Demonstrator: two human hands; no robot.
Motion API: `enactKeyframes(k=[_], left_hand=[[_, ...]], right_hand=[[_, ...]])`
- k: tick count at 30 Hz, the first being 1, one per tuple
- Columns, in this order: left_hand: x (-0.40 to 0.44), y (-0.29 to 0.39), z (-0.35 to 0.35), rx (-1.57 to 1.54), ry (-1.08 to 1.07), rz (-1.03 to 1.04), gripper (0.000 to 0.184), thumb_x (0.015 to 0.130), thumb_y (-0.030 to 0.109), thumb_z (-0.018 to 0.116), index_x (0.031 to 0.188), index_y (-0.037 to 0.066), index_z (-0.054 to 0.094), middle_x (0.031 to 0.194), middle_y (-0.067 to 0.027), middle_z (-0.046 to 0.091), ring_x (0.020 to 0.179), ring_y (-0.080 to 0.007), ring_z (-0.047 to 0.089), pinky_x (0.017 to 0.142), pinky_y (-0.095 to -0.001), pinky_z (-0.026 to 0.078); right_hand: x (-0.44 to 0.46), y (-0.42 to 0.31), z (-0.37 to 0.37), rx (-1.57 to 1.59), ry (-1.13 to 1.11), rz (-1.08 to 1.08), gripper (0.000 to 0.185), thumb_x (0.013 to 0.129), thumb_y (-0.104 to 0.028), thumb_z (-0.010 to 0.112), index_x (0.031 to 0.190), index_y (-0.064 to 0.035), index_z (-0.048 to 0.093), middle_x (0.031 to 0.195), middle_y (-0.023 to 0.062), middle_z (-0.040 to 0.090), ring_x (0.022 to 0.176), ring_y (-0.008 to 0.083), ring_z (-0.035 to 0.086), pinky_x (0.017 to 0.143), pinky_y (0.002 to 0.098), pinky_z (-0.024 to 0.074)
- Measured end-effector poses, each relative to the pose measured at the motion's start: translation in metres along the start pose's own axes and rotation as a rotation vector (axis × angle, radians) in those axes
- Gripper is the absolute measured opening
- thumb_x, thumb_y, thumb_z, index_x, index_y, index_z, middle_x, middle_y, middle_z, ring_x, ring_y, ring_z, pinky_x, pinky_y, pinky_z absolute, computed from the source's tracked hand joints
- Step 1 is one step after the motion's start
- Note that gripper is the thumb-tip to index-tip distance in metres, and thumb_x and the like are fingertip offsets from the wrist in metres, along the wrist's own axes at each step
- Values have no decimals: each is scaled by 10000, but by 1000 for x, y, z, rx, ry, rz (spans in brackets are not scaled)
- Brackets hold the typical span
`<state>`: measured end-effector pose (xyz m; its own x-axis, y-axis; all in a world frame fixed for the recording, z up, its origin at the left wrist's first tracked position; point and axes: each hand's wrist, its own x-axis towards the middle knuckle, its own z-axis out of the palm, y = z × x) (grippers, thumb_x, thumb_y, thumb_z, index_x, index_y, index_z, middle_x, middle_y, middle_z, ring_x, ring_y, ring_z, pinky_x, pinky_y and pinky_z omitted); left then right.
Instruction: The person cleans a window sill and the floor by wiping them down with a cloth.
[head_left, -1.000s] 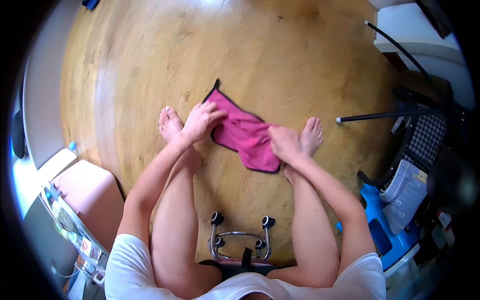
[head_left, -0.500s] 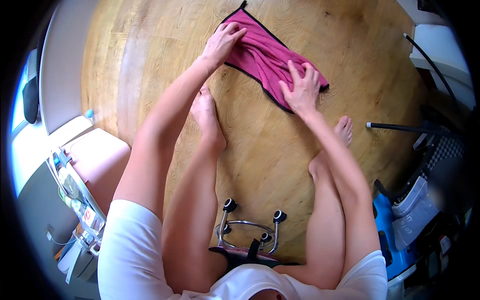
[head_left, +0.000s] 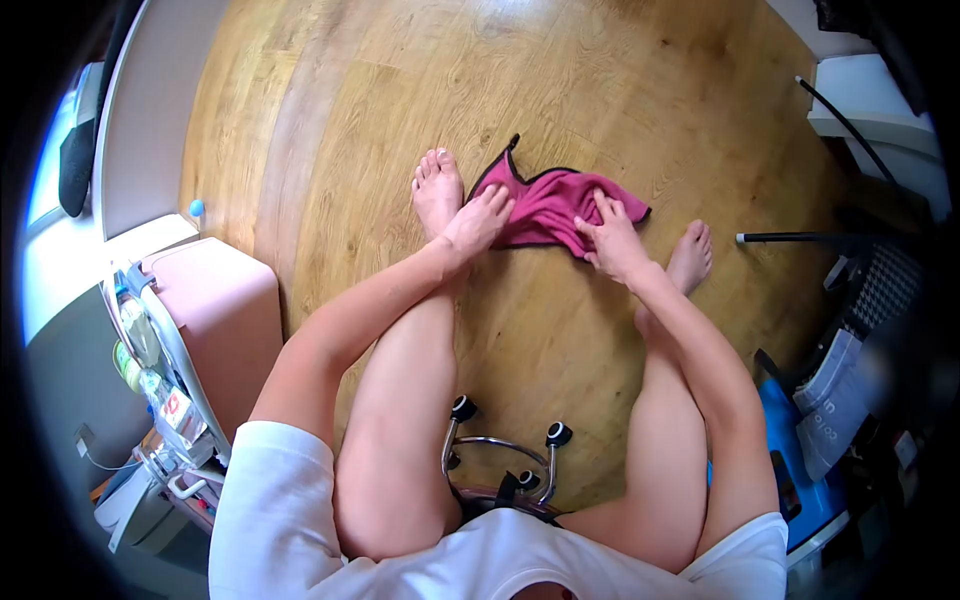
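A pink cloth [head_left: 552, 206] with black edging lies bunched on the wooden floor between my two bare feet. Folds run across its middle, and a black loop sticks up at its far left corner. My left hand [head_left: 478, 224] has its fingers curled over the cloth's left end, close beside my left foot. On the right part of the cloth, my right hand [head_left: 614, 242] gathers the fabric between thumb and fingers. The fabric under both sets of fingertips is partly hidden.
The wheeled stool [head_left: 500, 440] I sit on shows between my legs. A pink box [head_left: 225, 310] and a cart with packets [head_left: 165, 390] stand at left. At right are a black pole [head_left: 785, 238], a blue item [head_left: 800, 480] and grey fabric [head_left: 835, 410].
Both hands have come nearer to my body, the left most of all, drawing the cloth in. The cloth was spread longer and is now bunched shorter.
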<state>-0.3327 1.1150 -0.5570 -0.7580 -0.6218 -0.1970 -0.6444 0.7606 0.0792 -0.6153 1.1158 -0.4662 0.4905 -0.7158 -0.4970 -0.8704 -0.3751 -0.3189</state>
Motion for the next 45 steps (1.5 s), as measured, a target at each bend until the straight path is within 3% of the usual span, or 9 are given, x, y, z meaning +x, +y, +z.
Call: enactKeyframes(k=[6, 10, 12, 20, 26, 30, 35, 39, 45], left_hand=[[-1, 2, 0, -191, -3, -34, 467, 846, 128, 520, 1297, 8, 500, 1322, -169, 474, 1254, -322, 451, 945, -359, 494], [7, 14, -16, -153, -223, -137, 561, 845, 148, 557, 1370, -13, 440, 1424, -202, 413, 1323, -361, 383, 1079, -379, 386], [15, 26, -22, -224, -279, -280, 539, 879, 136, 534, 1386, -11, 428, 1454, -231, 362, 1338, -392, 362, 1025, -413, 454], [0, 25, -19, -301, -92, -296, 455, 954, 183, 438, 1393, 66, 458, 1488, -134, 354, 1367, -314, 350, 1027, -459, 435], [-8, 16, -14, -362, 12, -209, 570, 809, 42, 583, 1363, 37, 449, 1444, -167, 406, 1370, -334, 362, 1075, -358, 405], [-9, 7, -30, -448, 55, -236, 508, 815, 35, 573, 1314, 51, 480, 1428, -130, 437, 1359, -305, 389, 1044, -355, 429], [-12, 12, -34, -555, 302, -315, 353, 858, 75, 505, 1209, 70, 535, 1342, -92, 508, 1297, -294, 449, 996, -355, 450], [-14, 11, -29, -491, 366, -333, 260, 800, 76, 552, 1059, 82, 576, 1238, -87, 540, 1117, -293, 520, 928, -400, 444], [8, -32, -65, -846, 535, -551, 278, 794, 10, 586, 1063, 63, 539, 1005, -132, 546, 982, -318, 529, 824, -419, 402]], right_hand=[[0, -8, 5, -88, -194, 54, 747, 664, -151, 795, 1366, -225, 550, 1557, 275, 170, 1389, 401, 301, 1123, 457, 321], [3, -13, 0, -145, -236, 86, 743, 698, -192, 773, 1394, -250, 519, 1563, 273, 146, 1403, 405, 281, 1107, 458, 343], [5, -4, 13, -185, -216, 50, 773, 683, -244, 803, 1400, -244, 514, 1551, 304, 144, 1383, 439, 299, 1108, 456, 351], [11, -5, 9, -196, -294, 78, 728, 753, -94, 671, 1425, -290, 472, 1580, 245, 101, 1418, 393, 271, 1098, 477, 366], [5, 11, 19, -240, -210, 3, 744, 749, -56, 661, 1424, -304, 470, 1575, 252, 104, 1404, 389, 284, 1114, 437, 350], [-7, 13, 20, -90, 17, -88, 717, 750, 10, 632, 1396, -272, 502, 1544, 250, 221, 1359, 392, 326, 1125, 423, 334], [-11, 14, 48, 208, 523, -80, 501, 722, 70, 613, 1200, -64, 549, 1313, 152, 495, 1213, 355, 461, 1055, 451, 378], [-7, -3, 29, 230, 561, 23, 537, 689, 70, 567, 1206, -73, 534, 1067, 152, 553, 1030, 349, 519, 921, 446, 416], [5, 15, -36, 483, 739, 98, 449, 694, 99, 505, 1117, -31, 576, 986, 142, 561, 962, 323, 550, 902, 391, 447]])
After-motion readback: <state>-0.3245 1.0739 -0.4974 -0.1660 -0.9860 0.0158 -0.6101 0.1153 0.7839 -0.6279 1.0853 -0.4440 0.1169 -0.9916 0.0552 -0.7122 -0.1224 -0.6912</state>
